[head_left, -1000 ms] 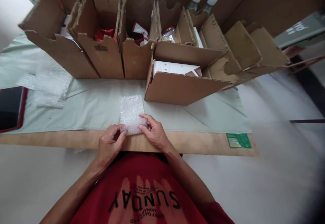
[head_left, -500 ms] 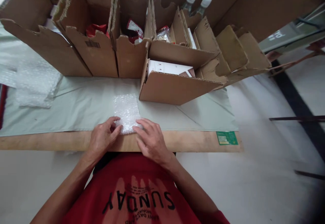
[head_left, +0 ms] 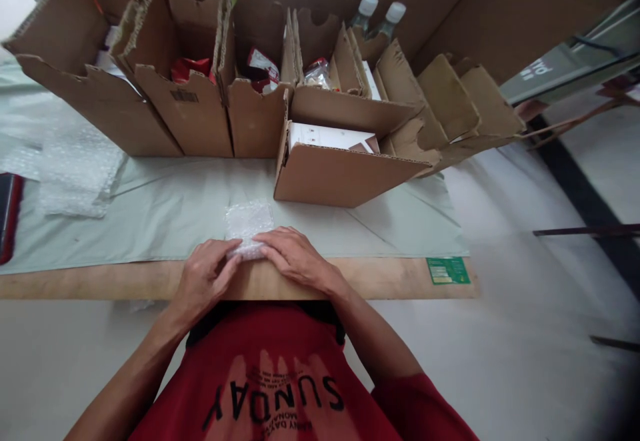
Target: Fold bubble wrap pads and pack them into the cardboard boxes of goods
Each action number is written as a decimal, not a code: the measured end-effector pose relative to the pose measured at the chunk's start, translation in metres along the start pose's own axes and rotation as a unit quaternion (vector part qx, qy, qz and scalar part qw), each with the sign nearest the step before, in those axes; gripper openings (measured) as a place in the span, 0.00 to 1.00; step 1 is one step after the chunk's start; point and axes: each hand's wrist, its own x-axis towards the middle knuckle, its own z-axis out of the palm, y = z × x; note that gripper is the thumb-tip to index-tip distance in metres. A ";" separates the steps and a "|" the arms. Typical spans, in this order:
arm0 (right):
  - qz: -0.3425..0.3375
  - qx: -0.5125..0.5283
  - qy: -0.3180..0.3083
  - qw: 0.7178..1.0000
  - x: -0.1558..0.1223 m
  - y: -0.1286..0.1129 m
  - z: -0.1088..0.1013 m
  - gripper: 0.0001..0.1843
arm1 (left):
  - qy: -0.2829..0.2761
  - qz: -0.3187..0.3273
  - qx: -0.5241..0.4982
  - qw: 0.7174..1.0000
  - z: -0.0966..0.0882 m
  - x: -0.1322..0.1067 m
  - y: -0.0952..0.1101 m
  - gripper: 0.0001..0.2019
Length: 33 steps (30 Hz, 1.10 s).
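Note:
A small piece of bubble wrap (head_left: 249, 217) lies on the pale green cloth, its near end folded into a thicker strip by the table's front edge. My left hand (head_left: 207, 271) grips the left end of that fold between thumb and fingers. On the right end, my right hand (head_left: 295, 257) pinches the fold, fingers laid over the top and thumb below. Whether anything is wrapped inside the fold, I cannot tell.
Several cardboard bins (head_left: 185, 114) stand in a row behind. A nearer cardboard bin (head_left: 345, 174) holds a white box (head_left: 330, 137). More bubble wrap sheets (head_left: 80, 161) lie at left, beside a dark red-edged object (head_left: 9, 217). A green label (head_left: 447, 271) sits on the wooden edge (head_left: 380, 277).
The bubble wrap has become shorter as its near end is folded over away from me. My right hand has shifted left and its fingers have come down over the fold.

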 end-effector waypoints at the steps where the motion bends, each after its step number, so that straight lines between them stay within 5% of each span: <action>1: 0.016 0.011 0.016 1.000 0.002 0.001 0.001 0.16 | 0.003 -0.026 -0.009 1.000 0.002 0.004 -0.003 0.13; 6: 0.045 -0.098 0.157 0.982 -0.001 0.000 0.013 0.17 | 0.042 -0.090 0.047 0.994 0.013 0.020 -0.013 0.16; 12: -0.075 -0.195 0.062 0.976 0.007 -0.001 0.022 0.20 | 0.070 -0.122 0.049 0.989 0.015 0.025 -0.011 0.16; 17: 0.018 -0.092 0.088 0.992 0.022 0.005 0.021 0.17 | 0.138 -0.217 -0.124 0.959 0.001 0.006 0.006 0.19; 20: 0.049 -0.017 0.115 0.992 0.014 -0.004 0.021 0.16 | 0.103 -0.294 -0.303 0.901 0.001 -0.009 0.019 0.23; 23: 0.054 0.067 0.115 0.990 0.000 -0.021 0.025 0.16 | 0.050 -0.290 -0.425 0.856 0.012 -0.014 0.027 0.28; 27: 0.069 0.155 0.111 0.979 -0.013 -0.039 0.032 0.16 | 0.039 -0.263 -0.492 0.829 0.029 -0.013 0.029 0.28; 33: 0.088 0.073 0.176 0.978 -0.022 -0.037 0.020 0.20 | 0.060 -0.295 -0.474 0.828 0.032 -0.014 0.028 0.26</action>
